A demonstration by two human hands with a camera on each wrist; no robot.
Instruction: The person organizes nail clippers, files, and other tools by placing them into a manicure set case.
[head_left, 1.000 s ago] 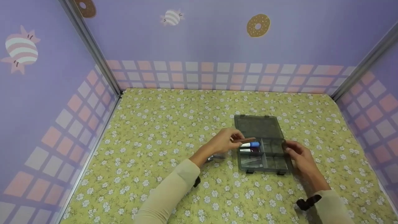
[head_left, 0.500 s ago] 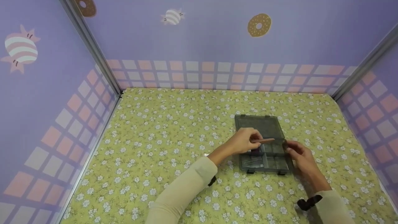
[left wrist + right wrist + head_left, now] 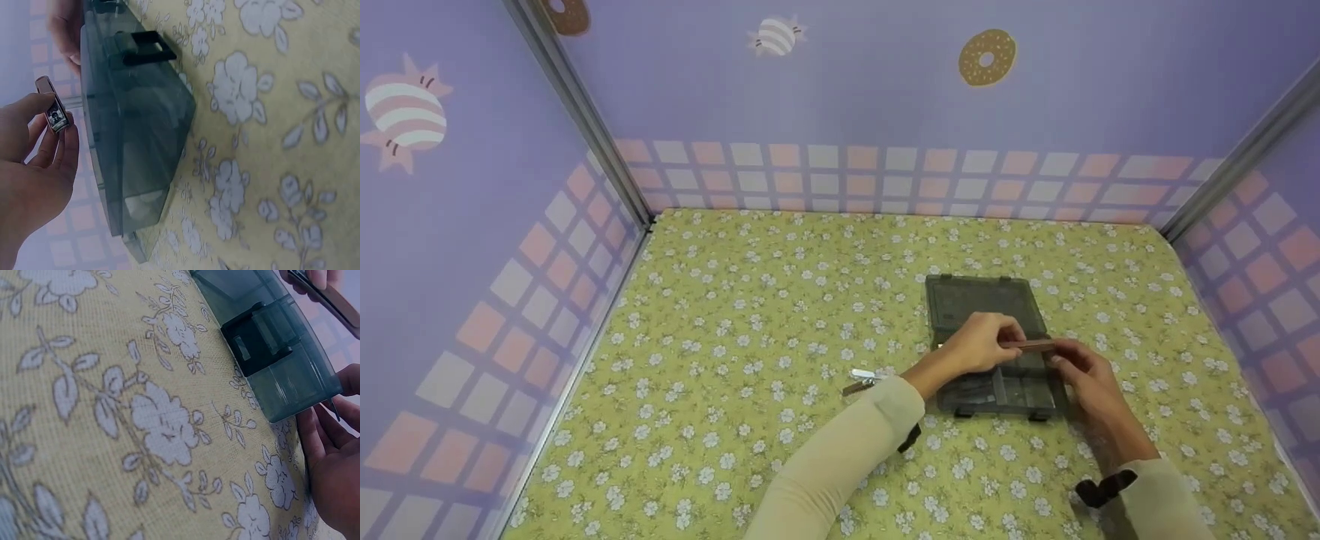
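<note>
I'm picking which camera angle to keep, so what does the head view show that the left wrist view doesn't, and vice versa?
Only the head view shows the pale sleeves, the printed doughnuts and the silvery item on the cloth. Only the left wrist view shows the shiny end of the brown item. Both show that item, the left hand holding it, the right hand and the box.

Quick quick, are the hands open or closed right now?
Left hand: closed, pinching a slim brown item.
Right hand: closed, holding the edge of the see-through box.
</note>
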